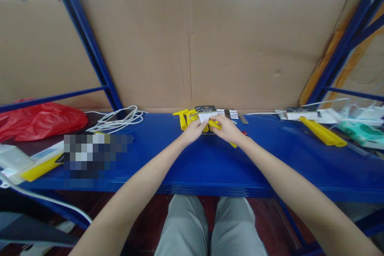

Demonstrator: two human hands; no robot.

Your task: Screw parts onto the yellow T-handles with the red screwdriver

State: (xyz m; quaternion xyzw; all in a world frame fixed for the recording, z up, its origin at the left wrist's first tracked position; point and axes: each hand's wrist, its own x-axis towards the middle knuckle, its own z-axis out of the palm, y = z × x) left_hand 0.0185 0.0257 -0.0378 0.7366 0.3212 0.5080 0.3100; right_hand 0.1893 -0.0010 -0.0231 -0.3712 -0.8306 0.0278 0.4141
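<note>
We hold a yellow tool (215,124) and a white card (206,117) together at the middle of the blue table (210,164), close to its far edge. Our left hand (193,130) pinches the card's lower edge with its grip clenched on it, while our right hand (227,128) has its grip wrapped around the tool's handle, which pokes out past the wrist toward 5 o'clock. The two hands touch, thumb to thumb, over the piece.

At 12 o'clock from the hands lies a small stack of printed cards (220,111), dark-headed and striped, against the cardboard wall (192,48). At 10 o'clock, just beside the left hand, loose yellow tools (183,118) lie in a short heap with no cards on them. Well off at 3 o'clock, more yellow tools (322,132) rest near another card (297,109) and clear packets (363,132).

By our reading, the work is partway along: one tool is meeting its card now, several bare ones wait, and whether any finished pieces lie on the right we cannot tell.

Farther out at 9 o'clock sit a coiled white cable (120,120) and a red plastic bag (39,120); blue rack posts (87,44) frame the scene.
</note>
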